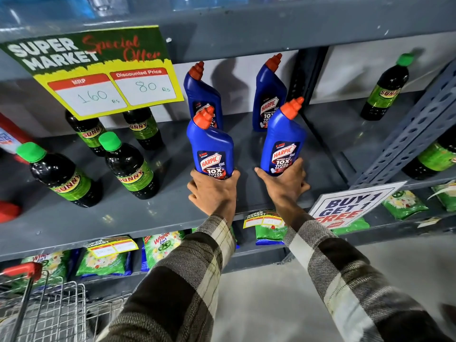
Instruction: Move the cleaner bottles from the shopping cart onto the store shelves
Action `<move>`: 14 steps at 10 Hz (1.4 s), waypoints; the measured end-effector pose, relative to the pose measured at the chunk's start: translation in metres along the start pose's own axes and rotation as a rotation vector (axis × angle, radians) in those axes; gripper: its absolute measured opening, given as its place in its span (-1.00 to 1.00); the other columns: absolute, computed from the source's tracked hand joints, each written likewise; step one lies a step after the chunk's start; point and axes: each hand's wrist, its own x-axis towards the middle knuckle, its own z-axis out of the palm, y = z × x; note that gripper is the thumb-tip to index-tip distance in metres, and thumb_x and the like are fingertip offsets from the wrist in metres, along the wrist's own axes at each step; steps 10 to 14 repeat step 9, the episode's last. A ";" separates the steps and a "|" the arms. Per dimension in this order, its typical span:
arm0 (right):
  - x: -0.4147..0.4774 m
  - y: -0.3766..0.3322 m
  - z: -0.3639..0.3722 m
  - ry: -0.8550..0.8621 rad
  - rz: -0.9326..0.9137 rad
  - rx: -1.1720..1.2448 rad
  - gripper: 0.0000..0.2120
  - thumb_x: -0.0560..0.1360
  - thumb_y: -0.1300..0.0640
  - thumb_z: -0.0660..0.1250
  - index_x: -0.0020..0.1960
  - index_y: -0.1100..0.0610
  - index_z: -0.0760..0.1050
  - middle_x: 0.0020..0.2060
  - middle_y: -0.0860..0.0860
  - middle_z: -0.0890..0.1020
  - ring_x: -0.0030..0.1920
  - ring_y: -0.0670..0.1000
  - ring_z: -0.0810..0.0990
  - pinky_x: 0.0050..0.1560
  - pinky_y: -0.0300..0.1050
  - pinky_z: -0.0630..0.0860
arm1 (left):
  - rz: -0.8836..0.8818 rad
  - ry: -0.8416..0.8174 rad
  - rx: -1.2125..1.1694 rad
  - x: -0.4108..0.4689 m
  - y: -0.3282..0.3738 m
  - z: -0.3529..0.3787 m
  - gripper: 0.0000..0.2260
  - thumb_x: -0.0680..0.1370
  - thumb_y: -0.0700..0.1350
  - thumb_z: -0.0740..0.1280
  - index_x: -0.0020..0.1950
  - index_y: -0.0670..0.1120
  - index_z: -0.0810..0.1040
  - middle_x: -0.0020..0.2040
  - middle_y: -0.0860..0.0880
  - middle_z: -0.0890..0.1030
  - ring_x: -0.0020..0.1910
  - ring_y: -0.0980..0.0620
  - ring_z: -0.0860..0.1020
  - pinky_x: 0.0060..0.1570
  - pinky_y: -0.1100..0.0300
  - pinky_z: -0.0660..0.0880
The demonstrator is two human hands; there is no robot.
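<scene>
Cleaner bottles in blue plastic with angled red caps: two stand at the back of the grey metal shelf [158, 213], in the upper centre of the frame, and two more are at its front. The left hand [214, 191] is wrapped around the base of the left front bottle [211, 146]; the right hand [283, 183] is wrapped around the base of the right front bottle [283, 141]. They look rigid, smooth, probably full and fairly heavy, so a low grip on the body suits them. The painted shelf seems slick; bare room remains around them. The shopping cart [44, 304] sits at lower left.
</scene>
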 end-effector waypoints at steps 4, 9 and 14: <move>-0.001 0.000 0.000 -0.010 -0.018 -0.037 0.00 0.09 -0.33 0.55 0.37 0.06 0.26 0.32 0.04 0.53 0.36 0.11 0.47 0.37 0.21 0.24 | 0.014 0.014 -0.031 0.002 -0.003 0.003 -0.20 0.16 0.29 0.50 0.22 -0.06 0.29 0.07 -0.04 0.57 0.12 -0.10 0.50 0.14 0.00 0.41; -0.020 0.004 -0.021 -0.195 -0.013 -0.009 0.46 0.05 -0.24 0.67 0.61 0.14 -0.21 0.61 0.12 0.14 0.61 0.16 0.14 0.56 0.16 0.11 | 0.145 -0.226 -0.263 -0.019 -0.023 -0.039 0.05 0.29 0.06 0.63 0.55 -0.21 0.07 0.48 -0.18 0.28 0.46 -0.17 0.35 0.46 -0.07 0.35; -0.020 0.004 -0.021 -0.195 -0.013 -0.009 0.46 0.05 -0.24 0.67 0.61 0.14 -0.21 0.61 0.12 0.14 0.61 0.16 0.14 0.56 0.16 0.11 | 0.145 -0.226 -0.263 -0.019 -0.023 -0.039 0.05 0.29 0.06 0.63 0.55 -0.21 0.07 0.48 -0.18 0.28 0.46 -0.17 0.35 0.46 -0.07 0.35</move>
